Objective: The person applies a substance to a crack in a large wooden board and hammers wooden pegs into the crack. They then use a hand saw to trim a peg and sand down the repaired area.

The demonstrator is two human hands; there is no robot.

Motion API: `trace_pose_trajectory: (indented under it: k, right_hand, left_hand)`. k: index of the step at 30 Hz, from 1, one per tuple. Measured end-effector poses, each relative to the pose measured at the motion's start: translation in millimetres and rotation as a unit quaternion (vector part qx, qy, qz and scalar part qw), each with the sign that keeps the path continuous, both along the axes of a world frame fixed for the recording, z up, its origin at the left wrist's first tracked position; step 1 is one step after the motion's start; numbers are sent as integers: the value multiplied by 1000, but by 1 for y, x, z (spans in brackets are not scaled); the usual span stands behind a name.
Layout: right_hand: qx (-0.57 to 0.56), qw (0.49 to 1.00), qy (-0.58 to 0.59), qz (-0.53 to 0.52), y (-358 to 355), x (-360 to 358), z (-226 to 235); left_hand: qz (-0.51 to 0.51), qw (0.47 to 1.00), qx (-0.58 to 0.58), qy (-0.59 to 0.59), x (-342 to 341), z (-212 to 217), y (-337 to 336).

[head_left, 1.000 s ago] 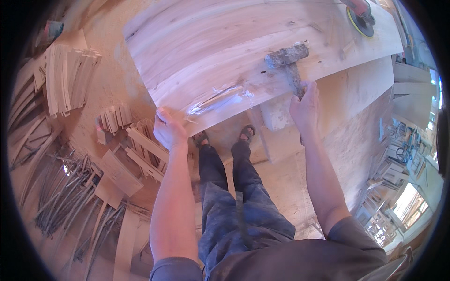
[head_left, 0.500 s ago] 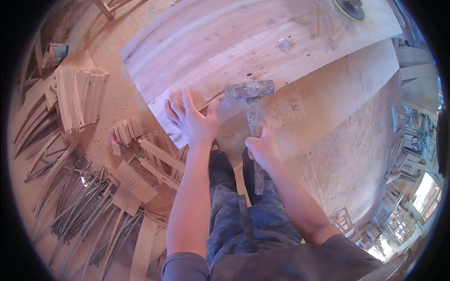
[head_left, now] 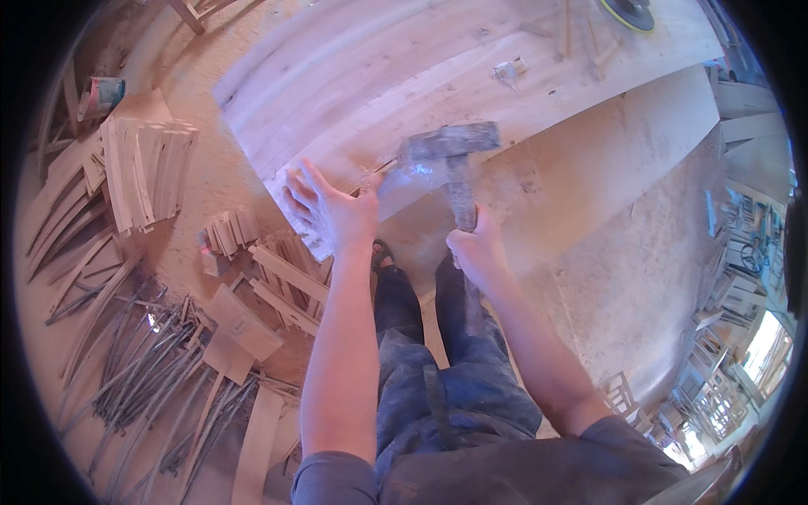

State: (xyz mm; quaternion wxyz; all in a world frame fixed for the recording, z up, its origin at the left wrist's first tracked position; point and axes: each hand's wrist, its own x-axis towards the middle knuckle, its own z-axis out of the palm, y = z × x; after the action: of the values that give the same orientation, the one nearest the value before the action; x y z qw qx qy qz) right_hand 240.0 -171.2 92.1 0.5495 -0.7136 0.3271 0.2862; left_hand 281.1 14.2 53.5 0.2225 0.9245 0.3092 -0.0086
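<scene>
Mid-strike, I'd say: r. hand [head_left: 475,252] fisted on mallet [head_left: 449,151], l. hand [head_left: 332,210] spread flat on wood panel [head_left: 404,76]. Next needs square hit.

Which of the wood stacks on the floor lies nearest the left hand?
The loose flat slats just below the left hand, beside the person's leg. The small bundle sits further left, and the big fanned stack lies furthest out.

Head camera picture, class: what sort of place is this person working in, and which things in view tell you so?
Most likely a woodworking shop. A large pale wooden panel lies on the bench, the right hand grips a dusty hammer, and stacks of cut wooden pieces and offcut strips cover the sawdust-strewn floor.
</scene>
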Motion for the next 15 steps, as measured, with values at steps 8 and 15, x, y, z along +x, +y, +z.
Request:
trace_pose_trajectory:
  k: [8, 15]
  right_hand:
    - [-59, 993, -69, 80, 3, -8, -11]
    - [-62, 994, -85, 36, 38, -18, 4]
  left_hand:
    - [12, 1000, 10, -3, -4, -8, -1]
    - [32, 999, 2, 3, 2, -4, -6]
